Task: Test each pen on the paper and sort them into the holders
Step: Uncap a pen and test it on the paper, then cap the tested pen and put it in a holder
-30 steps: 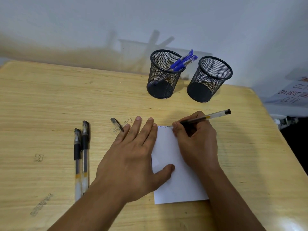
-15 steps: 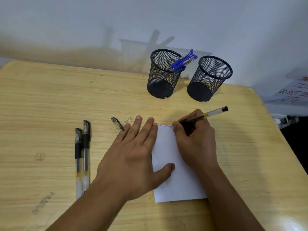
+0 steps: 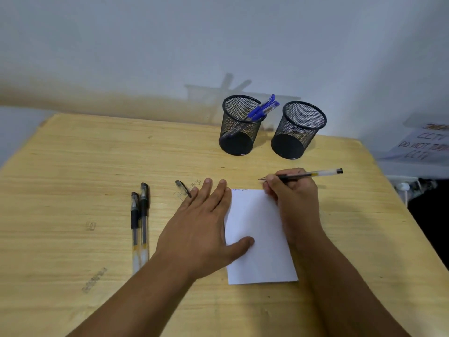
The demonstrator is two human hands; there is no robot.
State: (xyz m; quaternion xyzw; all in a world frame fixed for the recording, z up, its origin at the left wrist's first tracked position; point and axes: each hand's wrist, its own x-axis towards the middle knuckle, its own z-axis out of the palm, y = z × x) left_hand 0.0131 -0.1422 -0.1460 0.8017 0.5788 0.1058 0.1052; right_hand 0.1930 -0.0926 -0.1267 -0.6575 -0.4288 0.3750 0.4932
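Right hand (image 3: 295, 203): you gripped the black gel pen (image 3: 301, 175), fingers curled round its barrel; the hand had shifted right & up vs a moment ago, heel resting at the paper's right edge.
Pen tip: 0.5 s earlier it sat at the top edge of the white paper (image 3: 260, 239); at this moment it had come off the sheet, pointing left just beyond the top right corner, over the wooden desk (image 3: 73, 190).
Test marks: a short faint scribble showed along the paper's top edge; ink colour too small to tell.
Left hand (image 3: 201, 229): unchanged; fingers straight, lying flat, thumb pressing the sheet, other fingers mostly on the desk at its left edge.
Meaning: the test stroke for this pen looked finished; sorting it probably came next.
Left mesh holder (image 3: 239, 127): held the blue pens (image 3: 262, 109), leaning on its right rim.
Right mesh holder (image 3: 300, 130): appeared to hold nothing.
Untested: two black-grip pens (image 3: 140, 222) lay side by side, touching, left of your left hand.
Loose cap (image 3: 182, 188): lay beside the left fingertips.
Sign (image 3: 425, 144): far right, off the desk.
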